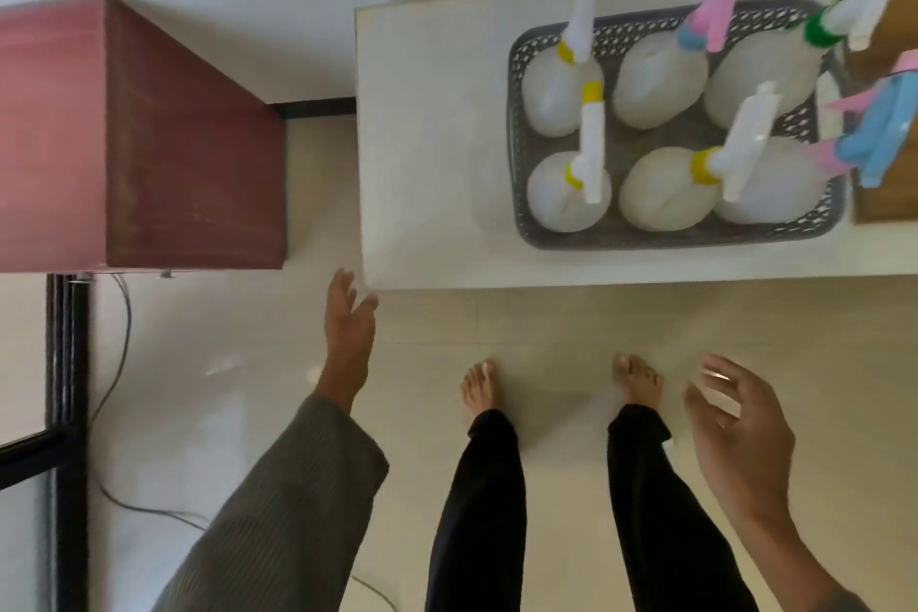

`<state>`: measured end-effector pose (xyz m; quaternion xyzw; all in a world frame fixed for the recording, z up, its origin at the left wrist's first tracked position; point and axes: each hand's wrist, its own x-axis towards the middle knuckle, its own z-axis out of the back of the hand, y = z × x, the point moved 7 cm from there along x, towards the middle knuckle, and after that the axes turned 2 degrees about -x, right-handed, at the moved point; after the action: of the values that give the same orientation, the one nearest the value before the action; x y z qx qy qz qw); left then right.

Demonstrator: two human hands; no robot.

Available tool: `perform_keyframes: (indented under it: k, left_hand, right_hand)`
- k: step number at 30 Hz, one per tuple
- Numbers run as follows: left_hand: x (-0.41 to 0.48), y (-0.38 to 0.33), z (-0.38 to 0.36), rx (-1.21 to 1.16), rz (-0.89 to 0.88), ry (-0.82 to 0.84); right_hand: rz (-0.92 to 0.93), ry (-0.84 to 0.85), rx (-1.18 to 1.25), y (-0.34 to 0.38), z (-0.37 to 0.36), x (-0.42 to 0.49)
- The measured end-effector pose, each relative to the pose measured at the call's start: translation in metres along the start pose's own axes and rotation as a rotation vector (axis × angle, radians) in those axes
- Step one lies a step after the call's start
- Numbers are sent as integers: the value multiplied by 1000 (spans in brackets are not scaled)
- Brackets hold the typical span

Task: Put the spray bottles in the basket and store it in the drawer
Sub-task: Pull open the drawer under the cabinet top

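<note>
Six spray bottles (660, 75) upright in gray basket (516, 149) on white table (427, 139), set back from its front edge. Left hand (347, 328) flat, empty, just beside table corner; right hand (740, 432) spread, empty, over bare floor (497, 318).

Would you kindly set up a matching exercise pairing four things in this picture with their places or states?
Things:
1. basket
2. left hand
3. right hand
4. maroon cabinet

Places or states:
A. open, empty, near the white table's corner
B. on the white table, holding six spray bottles
C. left of the table, standing on the floor
D. open, empty, beside the right leg

Pairs: 1-B, 2-A, 3-D, 4-C
</note>
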<state>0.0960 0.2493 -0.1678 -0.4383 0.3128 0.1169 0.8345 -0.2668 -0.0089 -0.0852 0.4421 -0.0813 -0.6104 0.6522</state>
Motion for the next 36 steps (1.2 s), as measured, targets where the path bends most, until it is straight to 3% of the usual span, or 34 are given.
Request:
perform_keyframes:
  k: [3,15,24,27,30,34,36]
  left_hand:
    - [23,-4,-11,28,14,125]
    - [4,23,-21,-159,-3,33]
    - [-17,36,-26,-74,24,-54]
    - [-35,37,-40,185,-64,-84]
    - [-68,29,-76,621,-360,-79]
    - [-122,37,-156,1024,-774,250]
    - [-138,44,-181,1143,-861,347]
  right_hand:
    - [-16,4,21,9,-25,-15]
    - [63,103,-81,36,-71,-20]
    - [230,265,-532,25,-79,14]
    - [313,285,-729,16,-84,28]
    - [350,350,-916,-3,-88,38]
    - [336,396,-1026,-31,-85,43]
    - [332,392,-1027,-39,-82,42]
